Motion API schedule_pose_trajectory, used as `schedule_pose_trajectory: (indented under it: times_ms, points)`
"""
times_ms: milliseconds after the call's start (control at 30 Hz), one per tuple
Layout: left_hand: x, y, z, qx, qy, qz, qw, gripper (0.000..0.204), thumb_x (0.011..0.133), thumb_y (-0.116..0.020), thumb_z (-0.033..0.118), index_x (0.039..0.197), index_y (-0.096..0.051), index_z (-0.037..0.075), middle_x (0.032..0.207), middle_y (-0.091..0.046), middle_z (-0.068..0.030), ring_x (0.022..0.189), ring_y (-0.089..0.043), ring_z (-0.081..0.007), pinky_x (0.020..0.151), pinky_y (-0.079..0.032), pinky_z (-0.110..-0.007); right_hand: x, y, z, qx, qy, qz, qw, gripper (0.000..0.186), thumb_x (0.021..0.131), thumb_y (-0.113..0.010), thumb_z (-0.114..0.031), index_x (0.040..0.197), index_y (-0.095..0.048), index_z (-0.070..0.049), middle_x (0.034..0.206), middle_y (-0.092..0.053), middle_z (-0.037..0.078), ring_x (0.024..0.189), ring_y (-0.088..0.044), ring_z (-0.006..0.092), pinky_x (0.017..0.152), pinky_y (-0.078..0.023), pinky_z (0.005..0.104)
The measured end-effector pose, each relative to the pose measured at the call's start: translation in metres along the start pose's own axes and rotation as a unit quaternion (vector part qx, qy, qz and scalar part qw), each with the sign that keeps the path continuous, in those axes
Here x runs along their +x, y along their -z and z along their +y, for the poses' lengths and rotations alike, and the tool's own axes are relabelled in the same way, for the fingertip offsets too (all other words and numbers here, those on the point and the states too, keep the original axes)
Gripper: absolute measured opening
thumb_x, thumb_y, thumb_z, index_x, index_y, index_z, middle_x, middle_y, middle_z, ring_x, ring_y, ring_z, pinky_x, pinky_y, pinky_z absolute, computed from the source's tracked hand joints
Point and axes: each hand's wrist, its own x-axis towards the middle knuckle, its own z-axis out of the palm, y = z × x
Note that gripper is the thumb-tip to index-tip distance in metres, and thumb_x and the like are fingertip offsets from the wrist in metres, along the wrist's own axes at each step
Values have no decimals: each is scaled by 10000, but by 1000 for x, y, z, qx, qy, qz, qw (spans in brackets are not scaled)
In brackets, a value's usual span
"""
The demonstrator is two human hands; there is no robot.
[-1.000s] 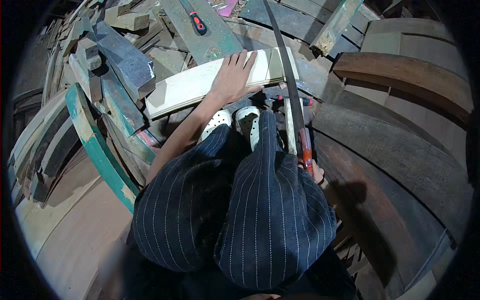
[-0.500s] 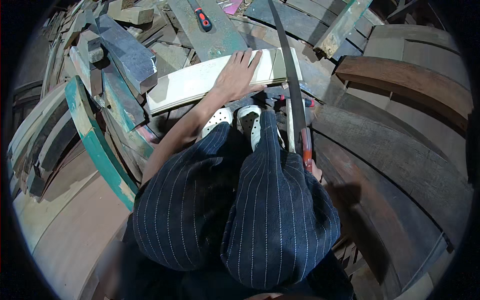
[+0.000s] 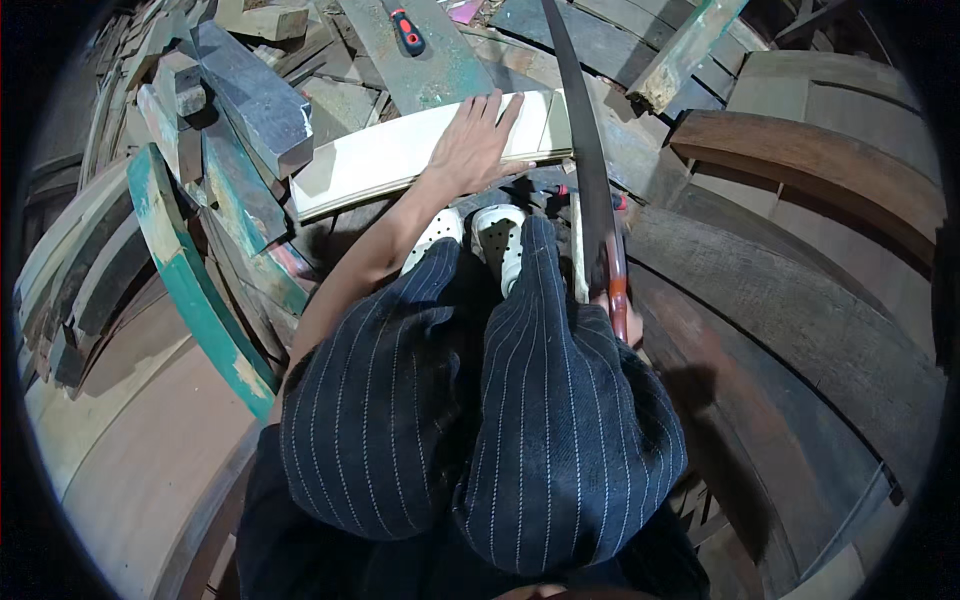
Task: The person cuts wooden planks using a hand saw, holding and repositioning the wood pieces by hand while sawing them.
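Note:
My left hand [image 3: 475, 145] lies flat, fingers spread, on a pale wooden board [image 3: 380, 160] that rests across the scrap wood in front of my feet. A long dark saw blade [image 3: 585, 150] crosses the board's right end and runs up out of view. Its reddish wooden handle [image 3: 617, 285] sits beside my right knee, with my right hand [image 3: 628, 325] closed on it, mostly hidden behind my striped trouser leg. My white perforated shoes [image 3: 480, 235] stand just under the board.
Curved dark planks [image 3: 800, 260] fill the right side. A green-edged curved board [image 3: 190, 285] and stacked offcuts lie on the left. A red-handled tool [image 3: 407, 30] rests on a green plank at the top. A grey block [image 3: 255, 95] lies upper left.
The saw blade has shifted slightly and stands a little steeper across the board. My left hand stays pressed on the board.

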Motion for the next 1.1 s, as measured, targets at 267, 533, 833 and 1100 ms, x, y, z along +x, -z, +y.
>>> schedule_pose_trajectory:
  times_ms: [267, 533, 833, 1100]
  points:
    - [-1, -4, -2, -11, -19, 1, 1000, 939, 839, -640, 560, 1473, -284, -36, 1351, -401, -269, 1191, -422, -398, 1069, -337, -472, 21, 9, -58, -18, -37, -91, 995, 88, 894, -666, -88, 931, -663, -8, 587, -547, 39, 517, -534, 97, 516, -428, 280]
    - [-1, -4, 0, -25, 7, -11, 1000, 934, 834, -651, 549, 1468, -295, -38, 1342, -410, -282, 1207, -419, -406, 1078, -328, -472, 94, -40, -90, 89, 216, -49, 971, 105, 918, -634, -80, 919, -666, 20, 590, -571, 104, 507, -564, 144, 508, -450, 315]
    - [-3, -9, -6, 3, -10, 14, 1000, 916, 857, -614, 562, 1476, -289, -30, 1356, -406, -271, 1200, -420, -399, 1079, -329, -464, -51, 11, 99, -176, -94, -32, 979, 259, 817, -684, -258, 953, -719, -40, 772, -693, 167, 766, -683, 288, 737, -519, 381]
    - [5, -8, -1, -13, -19, 21, 1000, 935, 844, -621, 578, 1465, -294, -41, 1317, -423, -267, 1162, -438, -392, 1047, -349, -472, 119, -51, -78, 207, 138, -46, 968, 212, 950, -607, -101, 773, -609, 15, 552, -500, 20, 483, -468, 67, 446, -346, 279]
